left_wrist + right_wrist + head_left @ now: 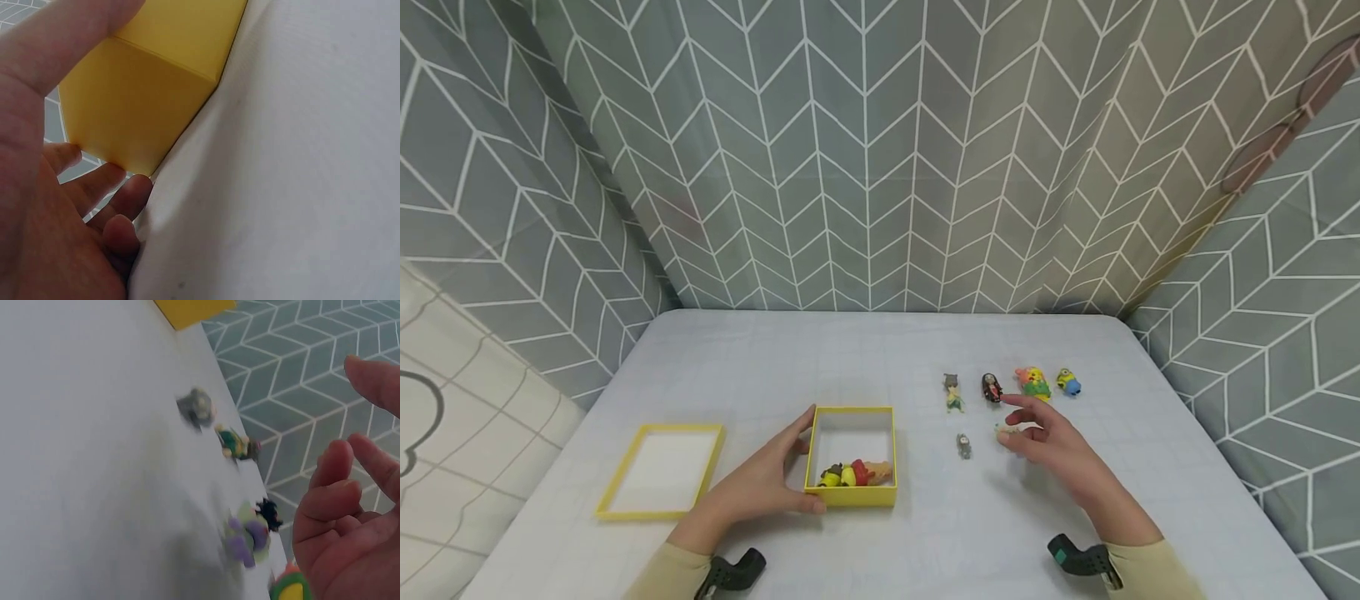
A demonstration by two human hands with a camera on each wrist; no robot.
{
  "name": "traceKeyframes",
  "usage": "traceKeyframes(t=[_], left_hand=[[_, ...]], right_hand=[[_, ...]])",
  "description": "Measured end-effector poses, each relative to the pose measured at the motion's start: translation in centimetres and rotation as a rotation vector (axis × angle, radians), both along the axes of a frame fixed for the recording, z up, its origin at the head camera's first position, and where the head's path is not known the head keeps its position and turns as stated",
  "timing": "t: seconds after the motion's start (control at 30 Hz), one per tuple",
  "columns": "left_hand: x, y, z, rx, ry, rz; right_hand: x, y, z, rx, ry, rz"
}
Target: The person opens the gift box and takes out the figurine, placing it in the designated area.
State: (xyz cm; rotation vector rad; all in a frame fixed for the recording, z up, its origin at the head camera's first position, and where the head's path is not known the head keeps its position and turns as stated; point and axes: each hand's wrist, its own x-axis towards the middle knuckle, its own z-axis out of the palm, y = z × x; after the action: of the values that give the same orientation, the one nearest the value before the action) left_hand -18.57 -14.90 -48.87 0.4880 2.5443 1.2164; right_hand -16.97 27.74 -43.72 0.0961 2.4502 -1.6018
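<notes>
An open yellow box (857,497) with a white inside stands on the table, several small toy figures (859,474) lying along its front side. My left hand (766,479) grips its left side, thumb at the front corner and fingers toward the back; in the left wrist view the fingertips touch the yellow wall (134,103). My right hand (1056,446) hovers, fingers bent and apart, over a pale green and purple figurine (245,540), partly hidden by the hand in the head view. Nothing shows between its thumb and fingers. Left of it lies a grey figurine (963,446).
Behind the right hand lie a brown-haired figurine (952,392), a black-haired figurine (992,387), a yellow, green and pink figure (1034,382) and a blue and yellow minion (1068,382). A yellow-rimmed lid (662,471) rests at the left. Patterned curtains (887,167) surround the table.
</notes>
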Motion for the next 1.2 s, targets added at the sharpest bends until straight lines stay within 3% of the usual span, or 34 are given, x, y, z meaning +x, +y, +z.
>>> traceKeyframes(t=[0.27,0.57,0.73,1.2], left_hand=[[0.0,-0.1,-0.1,0.012,0.009,0.005],[-0.1,-0.2,-0.1,-0.011,0.031,-0.026],[0.1,-0.3,0.1,-0.023,0.02,-0.004],[0.3,-0.5,0.3,-0.011,0.017,-0.012]], right_hand=[[0.2,-2.8,-0.3,-0.073,-0.03,0.067],[1.5,-4.6,-0.5,-0.101,-0.056,0.062],[1.8,-5.4,-0.3,-0.148,-0.025,0.131],[1.3,-9.0,1.3,-0.068,0.027,0.28]])
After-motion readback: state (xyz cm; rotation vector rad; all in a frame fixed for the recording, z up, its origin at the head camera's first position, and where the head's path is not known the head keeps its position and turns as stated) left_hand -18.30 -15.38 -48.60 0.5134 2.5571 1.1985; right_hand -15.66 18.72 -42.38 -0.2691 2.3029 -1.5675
